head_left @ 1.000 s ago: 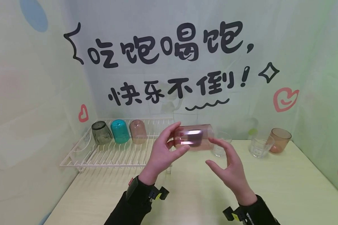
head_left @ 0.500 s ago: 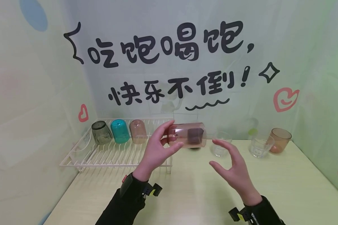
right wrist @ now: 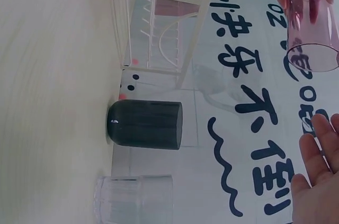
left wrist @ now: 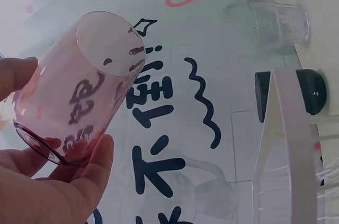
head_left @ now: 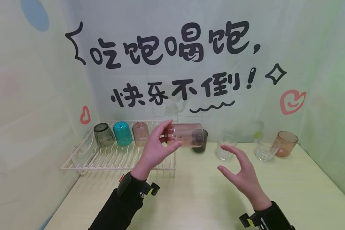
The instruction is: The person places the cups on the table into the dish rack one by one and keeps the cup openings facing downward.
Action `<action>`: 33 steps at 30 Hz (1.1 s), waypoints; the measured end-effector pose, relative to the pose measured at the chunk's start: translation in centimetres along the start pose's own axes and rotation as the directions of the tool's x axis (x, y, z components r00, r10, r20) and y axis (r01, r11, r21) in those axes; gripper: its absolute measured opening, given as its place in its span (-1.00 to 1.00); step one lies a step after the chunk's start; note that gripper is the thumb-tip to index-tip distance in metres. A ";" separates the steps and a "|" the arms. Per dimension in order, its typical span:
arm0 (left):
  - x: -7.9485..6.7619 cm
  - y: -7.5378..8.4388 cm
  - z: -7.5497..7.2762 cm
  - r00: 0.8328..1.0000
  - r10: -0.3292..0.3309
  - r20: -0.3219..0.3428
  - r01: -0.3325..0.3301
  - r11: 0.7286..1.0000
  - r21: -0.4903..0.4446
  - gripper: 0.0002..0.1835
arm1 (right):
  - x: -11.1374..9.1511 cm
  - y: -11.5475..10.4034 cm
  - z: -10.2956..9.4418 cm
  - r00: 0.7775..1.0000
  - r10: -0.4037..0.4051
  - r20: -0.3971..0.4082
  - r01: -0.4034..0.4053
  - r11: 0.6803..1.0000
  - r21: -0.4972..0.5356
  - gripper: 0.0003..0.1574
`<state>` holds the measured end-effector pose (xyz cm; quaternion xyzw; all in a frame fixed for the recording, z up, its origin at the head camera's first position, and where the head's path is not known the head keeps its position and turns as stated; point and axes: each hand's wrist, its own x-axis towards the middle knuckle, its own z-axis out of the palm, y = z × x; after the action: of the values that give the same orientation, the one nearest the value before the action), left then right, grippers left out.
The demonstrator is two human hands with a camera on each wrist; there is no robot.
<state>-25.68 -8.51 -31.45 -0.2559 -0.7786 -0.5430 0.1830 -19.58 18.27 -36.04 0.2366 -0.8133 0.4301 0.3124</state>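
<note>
My left hand point(head_left: 156, 148) grips a clear pink glass point(head_left: 182, 135) near its base. The glass lies sideways in the air, its mouth facing right. In the left wrist view, thumb and fingers wrap the base end of the pink glass point(left wrist: 79, 91), and its mouth points away from the palm. To the right, my right hand point(head_left: 242, 175) hovers over the table, apart from the glass, with thumb and fingers spread and nothing between them. The right wrist view catches its fingers point(right wrist: 320, 160) below the mouth of the pink glass point(right wrist: 312, 28).
A white wire rack point(head_left: 118, 159) at left bears upside-down glasses: grey point(head_left: 104, 135), teal point(head_left: 122, 134) and pink point(head_left: 141, 134). Along the back wall stand a dark grey glass point(head_left: 201, 145), clear glasses point(head_left: 225, 151) point(head_left: 265, 151) and an amber glass point(head_left: 287, 143).
My left hand has carried the pink glass leftward toward the rack, uncovering the dark grey glass behind it. The right hand has come away from the glass and shifted right.
</note>
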 end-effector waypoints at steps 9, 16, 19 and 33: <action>0.5 -0.6 -0.8 0.998 -0.050 -0.023 0.051 0.997 0.065 -0.23 | -0.4 0.8 0.0 1.000 0.022 0.004 -0.022 1.000 -0.022 -0.25; 0.8 -1.1 -1.4 0.994 -0.102 -0.033 0.106 0.988 0.113 -0.21 | -1.3 4.7 0.8 1.000 0.013 -0.001 -0.013 1.000 -0.029 -0.18; 1.1 -1.3 -1.6 0.994 -0.103 -0.036 0.107 0.987 0.118 -0.21 | -1.6 5.6 0.9 0.999 0.033 0.005 -0.032 0.999 -0.039 -0.19; 2.5 -2.4 -2.7 0.987 -0.160 -0.031 0.163 0.965 0.204 -0.18 | -2.1 6.8 0.9 0.997 0.073 0.005 -0.072 0.994 -0.077 -0.23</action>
<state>-29.09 -11.23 -30.88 -0.1674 -0.8474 -0.4744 0.1695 -22.82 21.24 -41.72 0.1964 -0.8384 0.4089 0.3022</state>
